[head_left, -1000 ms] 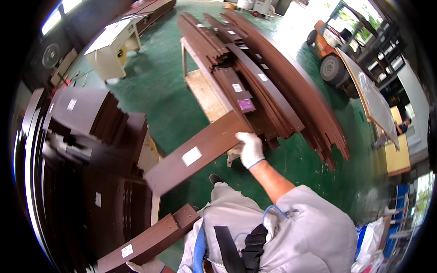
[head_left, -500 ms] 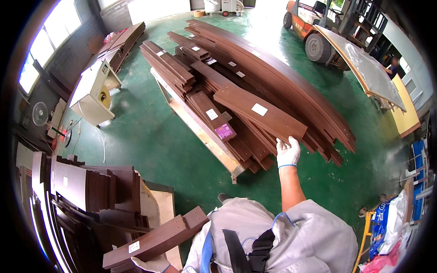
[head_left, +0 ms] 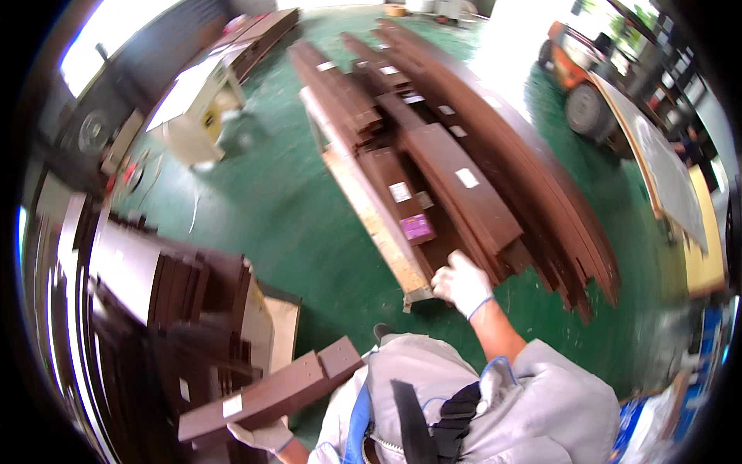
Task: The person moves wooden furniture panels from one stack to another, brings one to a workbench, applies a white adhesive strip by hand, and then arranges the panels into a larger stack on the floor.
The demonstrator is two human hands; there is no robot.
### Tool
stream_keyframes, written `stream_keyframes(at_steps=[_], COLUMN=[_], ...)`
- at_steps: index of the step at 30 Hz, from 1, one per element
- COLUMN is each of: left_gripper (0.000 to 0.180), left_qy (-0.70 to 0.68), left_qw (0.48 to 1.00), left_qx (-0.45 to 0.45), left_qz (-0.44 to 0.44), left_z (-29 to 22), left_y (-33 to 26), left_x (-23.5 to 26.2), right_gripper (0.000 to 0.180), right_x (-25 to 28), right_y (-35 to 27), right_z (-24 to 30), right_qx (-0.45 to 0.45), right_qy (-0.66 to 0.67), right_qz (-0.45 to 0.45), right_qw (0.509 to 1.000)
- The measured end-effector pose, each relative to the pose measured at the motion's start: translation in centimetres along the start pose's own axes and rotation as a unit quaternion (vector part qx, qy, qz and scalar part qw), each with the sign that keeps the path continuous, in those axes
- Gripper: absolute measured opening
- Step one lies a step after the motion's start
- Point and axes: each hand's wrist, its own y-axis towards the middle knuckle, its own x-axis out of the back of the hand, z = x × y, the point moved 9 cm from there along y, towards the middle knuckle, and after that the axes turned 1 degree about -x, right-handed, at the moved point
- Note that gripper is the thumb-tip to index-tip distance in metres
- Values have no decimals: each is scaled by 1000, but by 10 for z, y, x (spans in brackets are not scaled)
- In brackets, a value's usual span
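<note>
Our right hand (head_left: 462, 284), in a white work glove, rests on the near end of the stack of long dark-brown wooden boards (head_left: 456, 185) lying on a pale wooden pallet (head_left: 371, 220); we cannot tell whether its fingers are closed on a board. Our gloved left hand (head_left: 263, 435) is clamped under a short dark-brown wooden board (head_left: 270, 394), held beside the dark board pile (head_left: 162, 301) on the green floor (head_left: 286, 216).

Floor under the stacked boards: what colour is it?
Green, seen in the head view: the floor around the boards.
</note>
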Motion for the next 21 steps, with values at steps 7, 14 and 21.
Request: stream_keyframes(at_steps=[7, 14, 21], left_gripper=[73, 81, 64], left_qy=[-44, -93, -215], left_qw=[984, 989, 974], left_qx=[-140, -101, -66], left_qz=[105, 53, -38], left_z=[-17, -25, -31], left_y=[-21, -84, -51], left_x=[-13, 137, 215], right_gripper=[41, 43, 45], right_x=[-184, -238, -285], right_y=[-46, -21, 2], right_z=[-198, -299, -408], right_qx=[-237, -294, -265], right_qy=[-494, -429, -490], right_qz=[264, 318, 396], right_qw=[794, 792, 730])
